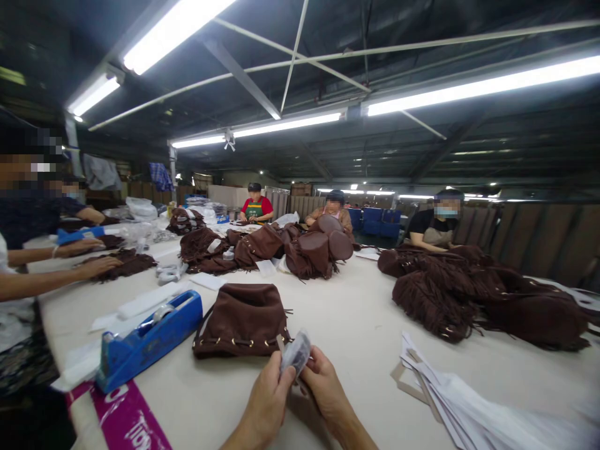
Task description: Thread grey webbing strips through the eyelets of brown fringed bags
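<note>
My left hand (268, 395) pinches the lower left side of a small clear plastic packet (296, 354) with something dark inside. On the packet's right side, the fingers of my right hand (328, 386) are closed on it too. A thin greyish-tan strip stands beside the packet, near my left fingertips. Just beyond my hands a dark brown bag (244, 319) lies on the white table (356, 325), its row of gold eyelets and laced cord toward me. What the lower fingers of my right hand touch underneath is hard to make out.
A blue tape dispenser (150, 337) stands at the left, above a purple printed strip (129, 415). White papers (445, 400) lie at the right. Brown fringed bags are heaped at the middle (309, 250) and right (469, 290). People work around the table; a co-worker's hands rest on brown fringe at left.
</note>
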Action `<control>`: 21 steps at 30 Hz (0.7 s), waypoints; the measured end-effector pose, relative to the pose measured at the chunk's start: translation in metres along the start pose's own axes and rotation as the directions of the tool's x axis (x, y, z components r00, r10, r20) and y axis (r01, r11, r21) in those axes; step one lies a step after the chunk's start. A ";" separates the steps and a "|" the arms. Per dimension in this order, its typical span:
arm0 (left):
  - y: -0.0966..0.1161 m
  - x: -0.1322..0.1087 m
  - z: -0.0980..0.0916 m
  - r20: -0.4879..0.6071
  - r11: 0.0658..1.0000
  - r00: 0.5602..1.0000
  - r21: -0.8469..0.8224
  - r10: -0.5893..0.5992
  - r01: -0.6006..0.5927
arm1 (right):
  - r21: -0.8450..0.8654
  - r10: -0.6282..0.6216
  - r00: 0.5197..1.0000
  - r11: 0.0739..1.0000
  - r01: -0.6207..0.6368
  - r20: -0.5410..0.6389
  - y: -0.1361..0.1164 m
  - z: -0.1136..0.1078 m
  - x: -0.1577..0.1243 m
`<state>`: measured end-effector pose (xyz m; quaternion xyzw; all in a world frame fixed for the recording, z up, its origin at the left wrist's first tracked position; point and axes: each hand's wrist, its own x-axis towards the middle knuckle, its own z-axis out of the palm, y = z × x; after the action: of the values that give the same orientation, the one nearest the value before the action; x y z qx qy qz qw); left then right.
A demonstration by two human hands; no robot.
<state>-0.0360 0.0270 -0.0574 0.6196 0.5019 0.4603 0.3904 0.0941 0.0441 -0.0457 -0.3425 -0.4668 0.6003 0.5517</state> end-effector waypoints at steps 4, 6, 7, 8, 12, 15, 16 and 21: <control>0.008 -0.002 -0.004 0.023 0.996 0.997 0.056 0.071 -0.072 | 0.012 0.079 0.991 0.997 -0.081 0.110 -0.016 -0.002 -0.018; 0.011 -0.006 -0.005 0.055 0.990 0.993 0.095 0.103 -0.108 | 0.001 0.073 0.989 0.997 -0.074 0.127 -0.017 -0.004 -0.023; 0.013 -0.008 -0.005 0.069 0.986 0.991 0.112 0.117 -0.124 | -0.010 0.057 0.992 0.998 -0.056 0.115 -0.016 -0.005 -0.024; 0.014 -0.010 -0.004 0.081 0.982 0.989 0.127 0.126 -0.136 | -0.023 0.041 0.995 0.999 -0.039 0.096 -0.014 -0.006 -0.024; 0.014 -0.013 0.000 0.067 0.982 0.990 0.135 0.126 -0.134 | -0.042 0.018 0.999 0.999 -0.016 0.049 -0.005 -0.006 -0.019; 0.013 -0.010 0.003 -0.003 0.996 0.996 0.025 0.091 -0.091 | -0.077 0.007 1.000 0.997 -0.004 0.031 -0.005 -0.002 -0.017; 0.013 -0.008 0.003 -0.011 0.998 0.998 -0.033 0.057 -0.057 | -0.100 0.002 1.000 0.995 0.000 0.023 -0.006 -0.001 -0.018; 0.013 -0.002 0.003 0.020 0.961 0.995 -0.260 -0.093 0.095 | -0.148 0.159 0.975 0.980 -0.136 0.156 -0.020 -0.007 -0.024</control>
<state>-0.0304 0.0227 -0.0466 0.5402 0.4644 0.5007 0.4917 0.1114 0.0206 -0.0318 -0.3617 -0.5248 0.6329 0.4395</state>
